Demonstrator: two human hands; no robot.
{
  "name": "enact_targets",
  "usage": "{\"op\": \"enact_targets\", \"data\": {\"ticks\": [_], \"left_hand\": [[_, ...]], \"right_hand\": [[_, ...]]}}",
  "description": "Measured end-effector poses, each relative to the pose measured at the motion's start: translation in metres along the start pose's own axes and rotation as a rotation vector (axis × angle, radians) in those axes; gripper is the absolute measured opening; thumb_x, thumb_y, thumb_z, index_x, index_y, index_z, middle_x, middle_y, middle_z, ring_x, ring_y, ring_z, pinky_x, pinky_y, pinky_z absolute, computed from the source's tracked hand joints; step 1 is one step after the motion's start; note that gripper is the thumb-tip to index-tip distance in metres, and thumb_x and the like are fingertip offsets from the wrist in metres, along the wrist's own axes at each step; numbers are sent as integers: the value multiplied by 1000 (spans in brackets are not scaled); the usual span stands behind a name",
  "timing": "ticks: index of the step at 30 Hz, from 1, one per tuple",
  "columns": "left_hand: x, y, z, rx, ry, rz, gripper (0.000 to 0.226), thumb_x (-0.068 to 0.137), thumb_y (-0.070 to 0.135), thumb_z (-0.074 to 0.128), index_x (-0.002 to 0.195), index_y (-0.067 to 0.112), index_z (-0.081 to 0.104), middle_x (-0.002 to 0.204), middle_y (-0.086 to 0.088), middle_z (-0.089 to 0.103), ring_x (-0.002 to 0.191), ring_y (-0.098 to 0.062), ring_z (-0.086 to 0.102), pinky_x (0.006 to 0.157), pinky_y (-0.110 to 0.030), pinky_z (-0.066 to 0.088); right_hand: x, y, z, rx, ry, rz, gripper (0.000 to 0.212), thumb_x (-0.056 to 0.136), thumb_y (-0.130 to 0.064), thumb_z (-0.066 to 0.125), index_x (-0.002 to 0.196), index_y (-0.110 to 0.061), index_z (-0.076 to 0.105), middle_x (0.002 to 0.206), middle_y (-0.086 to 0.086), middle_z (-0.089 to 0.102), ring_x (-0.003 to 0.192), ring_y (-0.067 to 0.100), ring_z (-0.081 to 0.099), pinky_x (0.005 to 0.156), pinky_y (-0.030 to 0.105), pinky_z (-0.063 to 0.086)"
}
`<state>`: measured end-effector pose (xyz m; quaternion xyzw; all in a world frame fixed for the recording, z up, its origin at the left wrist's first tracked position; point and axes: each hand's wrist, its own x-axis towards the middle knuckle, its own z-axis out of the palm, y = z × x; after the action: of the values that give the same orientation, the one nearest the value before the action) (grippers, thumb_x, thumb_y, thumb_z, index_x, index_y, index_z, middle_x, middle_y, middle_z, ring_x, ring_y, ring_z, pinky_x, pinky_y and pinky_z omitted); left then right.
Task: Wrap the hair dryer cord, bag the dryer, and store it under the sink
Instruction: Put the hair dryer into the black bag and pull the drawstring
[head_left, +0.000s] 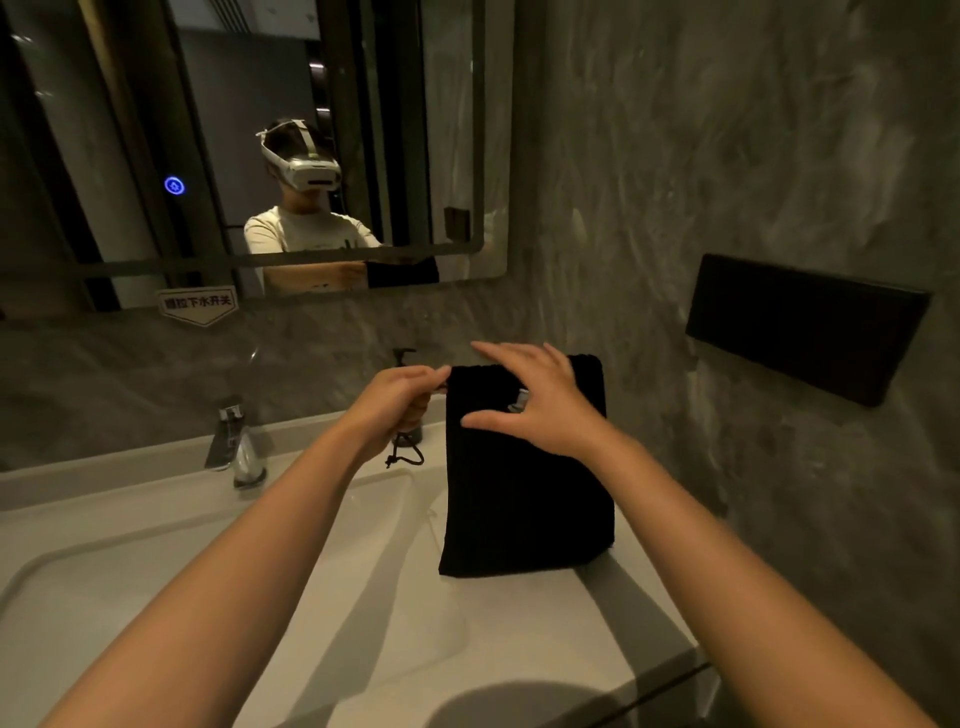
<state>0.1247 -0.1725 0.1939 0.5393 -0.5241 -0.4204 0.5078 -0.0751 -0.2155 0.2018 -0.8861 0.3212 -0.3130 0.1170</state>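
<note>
Black fabric drawstring bag (524, 488): stands upright on the pale countertop (519, 623), at 3 o'clock from the sink basin (156, 571), near the grey marbled wall (727, 182). Mouth gathered at its top edge.

Dryer: one small silver-grey part (521, 399) shows against the bag's upper front, beside my right palm; I cannot tell what part it is.

Drawstring (408, 452): black cord, runs from the bag's top corner at 9 o'clock into my left fist; a knotted loop hangs below that fist, over the basin's far rim.

My left hand (397, 405): fingers curled tight, pinching the drawstring just beside the bag's mouth.

My right hand (535, 400): fingers spread and straight, over the bag's upper front; whether the palm touches the cloth I cannot tell.

Chrome faucet (234, 441): at 9 o'clock from the bag, behind the basin.

Pump bottle (405, 358): dark, behind my left hand, mostly hidden.

Black wall-mounted box (805, 327): at 2 o'clock from the bag.

Mirror (249, 130): at 11 o'clock, with a lit blue round button (174, 185).
</note>
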Motion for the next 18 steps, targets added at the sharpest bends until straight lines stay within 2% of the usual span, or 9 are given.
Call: {"op": "enact_targets", "data": {"ticks": [1, 3, 7, 9, 13, 18], "left_hand": [[-1, 0, 0, 8, -3, 8, 38, 93, 31, 55, 58, 26, 67, 55, 5, 24, 49, -10, 19, 48, -26, 11], [-4, -2, -3, 32, 2, 18, 30, 93, 32, 56, 65, 24, 66, 59, 2, 24, 50, -10, 20, 45, -22, 15], [-13, 0, -10, 36, 42, 32, 30, 92, 32, 57, 64, 22, 60, 58, 4, 28, 49, -9, 23, 45, -22, 16], [-17, 5, -16, 4, 56, 48, 33, 92, 32, 55, 60, 24, 58, 55, 7, 30, 47, -8, 23, 44, -21, 16], [-20, 12, -20, 1, 83, 66, 36, 93, 32, 54, 58, 26, 60, 53, 10, 34, 45, -5, 26, 42, -17, 20], [-21, 7, -26, -37, 297, 74, 29, 94, 32, 53, 67, 21, 56, 53, 8, 32, 46, -8, 25, 40, -16, 21]], "right_hand": [[6, -5, 6, -21, -49, -35, 78, 71, -62, 65, 140, -38, 35, 144, -4, 45, 138, 15, 28, 118, 40, 9], [15, -8, 19, -36, -65, -65, 70, 73, -61, 64, 135, -36, 43, 132, -2, 54, 130, 19, 38, 114, 38, 16], [26, -9, 27, -51, 78, -121, 37, 83, -47, 62, 115, -28, 64, 100, 2, 64, 103, 22, 51, 94, 34, 34], [28, -7, 26, 6, 88, -111, 30, 84, -44, 62, 109, -28, 67, 98, -2, 68, 97, 21, 53, 93, 37, 39], [30, -13, 29, 65, -9, -113, 37, 84, -52, 57, 116, -34, 64, 107, -6, 71, 100, 20, 57, 93, 36, 42], [32, -10, 24, -3, 17, -127, 27, 89, -42, 56, 106, -25, 68, 98, -2, 67, 96, 19, 57, 91, 35, 39]]}}
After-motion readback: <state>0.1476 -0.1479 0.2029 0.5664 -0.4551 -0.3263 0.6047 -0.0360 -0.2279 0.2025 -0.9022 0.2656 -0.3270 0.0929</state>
